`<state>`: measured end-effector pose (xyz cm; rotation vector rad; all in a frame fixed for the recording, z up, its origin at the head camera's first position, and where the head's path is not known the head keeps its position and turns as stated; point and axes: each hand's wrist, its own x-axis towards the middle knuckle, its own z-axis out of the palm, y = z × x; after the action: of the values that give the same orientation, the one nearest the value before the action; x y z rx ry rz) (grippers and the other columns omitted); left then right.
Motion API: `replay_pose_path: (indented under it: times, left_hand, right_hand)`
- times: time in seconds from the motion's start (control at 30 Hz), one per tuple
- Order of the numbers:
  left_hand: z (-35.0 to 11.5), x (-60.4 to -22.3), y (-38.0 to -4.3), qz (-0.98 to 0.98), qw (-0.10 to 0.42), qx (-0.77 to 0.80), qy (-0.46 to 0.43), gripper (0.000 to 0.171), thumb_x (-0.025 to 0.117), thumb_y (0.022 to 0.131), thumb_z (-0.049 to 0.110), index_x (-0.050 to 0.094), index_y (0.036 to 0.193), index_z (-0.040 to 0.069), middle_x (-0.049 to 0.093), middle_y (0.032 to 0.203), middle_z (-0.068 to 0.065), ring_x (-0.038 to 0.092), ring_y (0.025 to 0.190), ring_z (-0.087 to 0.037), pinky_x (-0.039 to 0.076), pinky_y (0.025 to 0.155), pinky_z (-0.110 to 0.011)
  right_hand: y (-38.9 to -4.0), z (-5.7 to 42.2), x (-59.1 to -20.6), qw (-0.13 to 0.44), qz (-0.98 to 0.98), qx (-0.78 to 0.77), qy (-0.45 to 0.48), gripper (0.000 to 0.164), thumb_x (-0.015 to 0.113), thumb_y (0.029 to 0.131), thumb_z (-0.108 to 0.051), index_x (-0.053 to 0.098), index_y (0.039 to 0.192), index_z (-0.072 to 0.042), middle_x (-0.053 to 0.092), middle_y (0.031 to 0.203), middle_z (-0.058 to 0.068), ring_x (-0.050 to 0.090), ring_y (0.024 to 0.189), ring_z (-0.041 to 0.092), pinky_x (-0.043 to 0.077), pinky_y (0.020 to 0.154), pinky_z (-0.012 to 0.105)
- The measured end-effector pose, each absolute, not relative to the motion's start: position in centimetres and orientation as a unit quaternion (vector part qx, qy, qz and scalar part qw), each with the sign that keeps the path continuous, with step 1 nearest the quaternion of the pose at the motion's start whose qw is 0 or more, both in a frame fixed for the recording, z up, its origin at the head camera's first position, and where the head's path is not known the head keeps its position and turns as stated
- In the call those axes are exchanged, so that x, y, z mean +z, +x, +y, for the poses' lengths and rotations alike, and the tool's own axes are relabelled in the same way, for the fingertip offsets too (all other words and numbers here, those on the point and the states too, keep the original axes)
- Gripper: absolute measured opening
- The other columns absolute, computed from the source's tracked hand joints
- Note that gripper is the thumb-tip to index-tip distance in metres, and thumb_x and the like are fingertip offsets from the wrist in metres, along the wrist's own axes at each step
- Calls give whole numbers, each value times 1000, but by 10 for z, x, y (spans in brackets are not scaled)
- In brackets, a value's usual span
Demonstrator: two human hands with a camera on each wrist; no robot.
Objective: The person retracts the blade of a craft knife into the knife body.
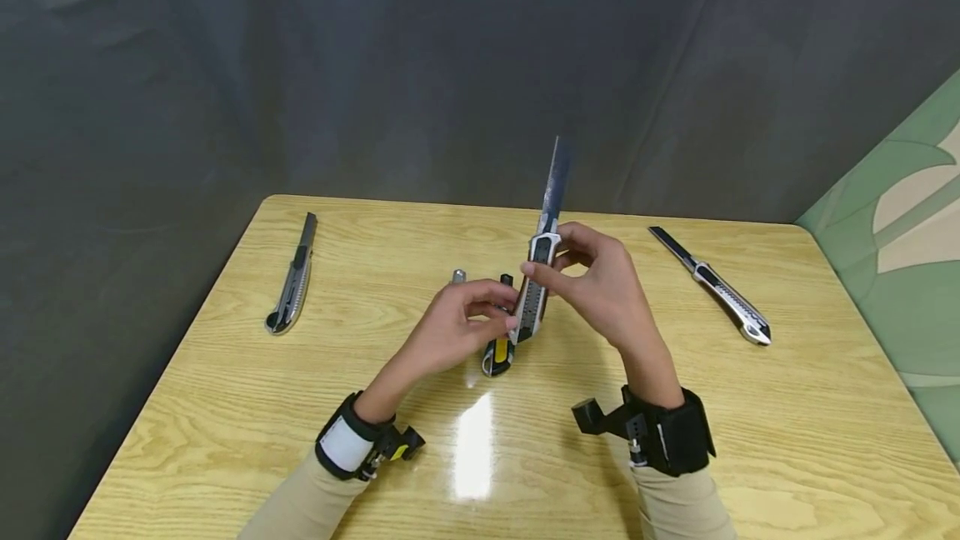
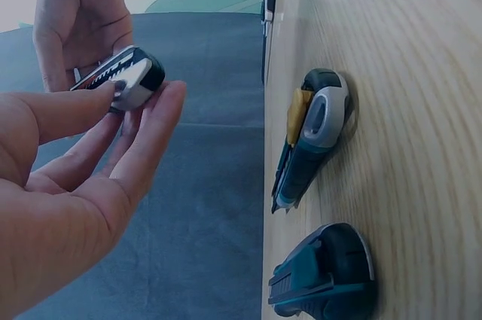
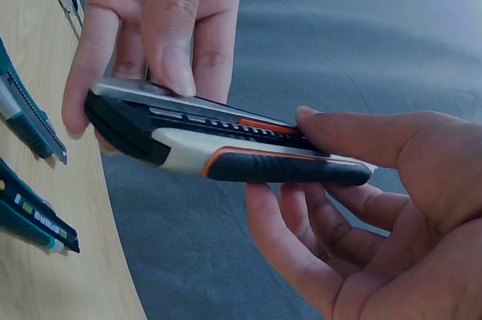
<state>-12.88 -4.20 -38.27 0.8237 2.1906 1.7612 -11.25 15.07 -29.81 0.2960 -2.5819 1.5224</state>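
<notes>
Both hands hold one utility knife (image 1: 533, 294) raised above the table, its long blade (image 1: 553, 182) extended and pointing up and away. Its body is black and silver-white with orange trim, seen closely in the right wrist view. My right hand (image 1: 603, 286) grips the handle near the blade end, thumb on the slider side and fingers behind. At the butt end, my left hand (image 1: 450, 327) pinches the handle between thumb and fingers. Below and behind the left hand, a black-and-yellow utility knife (image 1: 498, 352) lies on the table, partly hidden.
Another utility knife (image 1: 459, 276) is mostly covered by the left hand. A silver-grey utility knife (image 1: 292, 282) lies at the left, blade out. To the right lies a white-and-black utility knife (image 1: 727, 294), blade also out. A dark curtain (image 1: 450, 65) hangs behind the wooden table (image 1: 187, 407).
</notes>
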Motion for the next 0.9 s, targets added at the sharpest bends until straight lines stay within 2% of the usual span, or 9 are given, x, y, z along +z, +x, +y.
replay_pose_path:
  times: [0.13, 0.3, 0.6, 0.9]
  left_hand:
    - [-40, -374, -125, 740, 96, 606, 275, 24, 66, 86, 8, 65, 110, 6, 65, 108, -12, 64, 89, -19, 58, 78, -39]
    - [-39, -353, -115, 740, 95, 613, 260, 24, 66, 84, 0, 63, 108, -5, 64, 107, -21, 64, 89, -28, 58, 78, -44]
    - [-40, -345, -110, 762, 88, 599, 230, 24, 66, 84, 2, 66, 107, -3, 66, 107, -19, 65, 89, -27, 59, 74, -38]
    - [-40, -347, -110, 764, 82, 597, 229, 23, 67, 84, 3, 67, 106, -2, 66, 106, -19, 65, 87, -26, 60, 72, -35]
  right_hand:
    - [-112, 149, -297, 60, -848, 517, 100, 28, 73, 82, -16, 64, 106, -6, 65, 93, 15, 61, 87, 21, 49, 72, 39]
    - [-121, 154, -311, 39, -826, 555, 89, 29, 69, 85, -28, 65, 108, -11, 63, 98, 11, 63, 88, 19, 59, 72, 38]
    - [-129, 155, -329, 5, -781, 621, 60, 37, 59, 90, -42, 65, 107, -10, 65, 97, 14, 64, 84, 25, 61, 65, 39]
    - [-131, 151, -334, 12, -771, 634, 64, 37, 55, 94, -37, 63, 109, -4, 64, 96, 16, 63, 87, 26, 61, 63, 37]
